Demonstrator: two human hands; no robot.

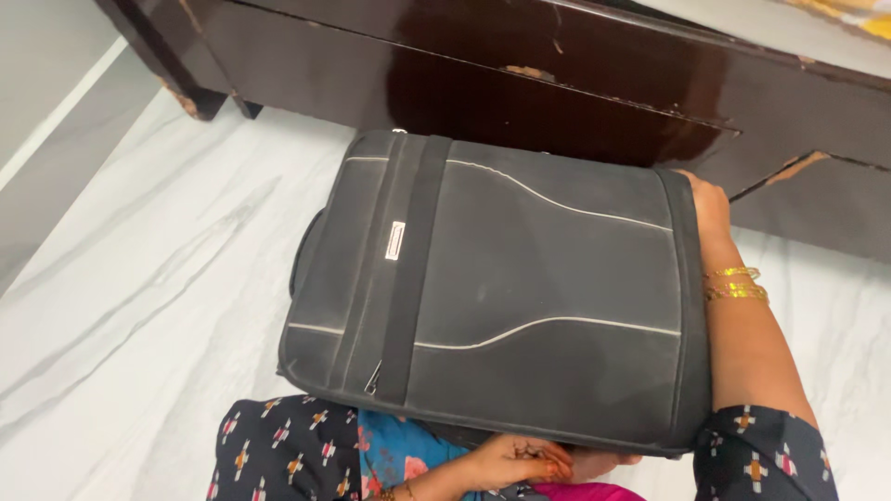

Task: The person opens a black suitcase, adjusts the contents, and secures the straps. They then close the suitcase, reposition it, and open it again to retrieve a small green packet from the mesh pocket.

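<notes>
A dark grey soft suitcase (520,288) lies flat on the white marble floor, its far end against a dark wooden bed frame. My right hand (710,206) reaches along the suitcase's right side and grips its far right corner; gold bangles (735,284) sit on that wrist. My left hand (520,461) holds the suitcase's near bottom edge, fingers curled under it. A black strap (413,269) runs across the lid beside a zip with a small pull (373,378).
The dark brown wooden bed frame (520,83) spans the back, with chipped edges. White marble floor (139,306) stretches to the left. My patterned dark clothing (288,450) and a blue and pink cloth (399,450) lie at the bottom edge.
</notes>
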